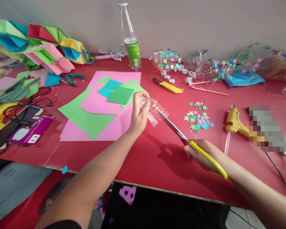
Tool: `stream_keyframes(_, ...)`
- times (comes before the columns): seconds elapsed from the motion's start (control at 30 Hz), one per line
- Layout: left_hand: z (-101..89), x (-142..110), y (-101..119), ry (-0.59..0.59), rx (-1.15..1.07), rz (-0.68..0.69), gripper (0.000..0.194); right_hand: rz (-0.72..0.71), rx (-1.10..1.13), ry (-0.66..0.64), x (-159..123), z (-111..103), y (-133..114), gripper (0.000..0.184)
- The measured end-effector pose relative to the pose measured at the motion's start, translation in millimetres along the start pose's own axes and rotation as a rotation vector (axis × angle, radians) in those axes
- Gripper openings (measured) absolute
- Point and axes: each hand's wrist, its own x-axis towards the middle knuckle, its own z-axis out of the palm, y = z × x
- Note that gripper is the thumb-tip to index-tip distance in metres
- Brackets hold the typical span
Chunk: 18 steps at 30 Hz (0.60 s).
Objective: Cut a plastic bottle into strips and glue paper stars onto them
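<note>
Pinched in my left hand [140, 111] is a piece of clear ridged plastic [154, 111], held above the red table. My right hand [201, 152] grips a pair of scissors [178, 128] by the yellow handle. The long metal blades point up and left, their tips at the plastic's right side; whether they are cutting into it I cannot tell. Pink sheets [102, 125], a large green sheet [90, 121] and smaller green and blue squares [121, 94] lie just left of my left hand. Small paper stars [199, 117] are scattered right of the scissors.
A tall bottle [131, 44] stands against the wall. Behind the plastic lies a yellow cutter [170, 86]. Star-covered clear plastic pieces [165, 60] line the back. A yellow glue gun [234, 122] with its cord is at right; folded paper shapes [45, 44] and a phone [14, 124] are at left.
</note>
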Motion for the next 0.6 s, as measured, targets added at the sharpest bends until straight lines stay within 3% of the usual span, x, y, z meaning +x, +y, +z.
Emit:
stream_keyframes(0.27,1.4,-1.5,-0.9,-0.086,0.006,0.074,0.009,-0.074,-0.013,-0.007,-0.7,-0.9,-0.2,0.055)
stream_keyframes(0.6,-1.9,1.5,-7.8,-0.121,0.047,0.159,0.010,-0.039,0.014,0.015,1.4,4.1,3.5,0.054)
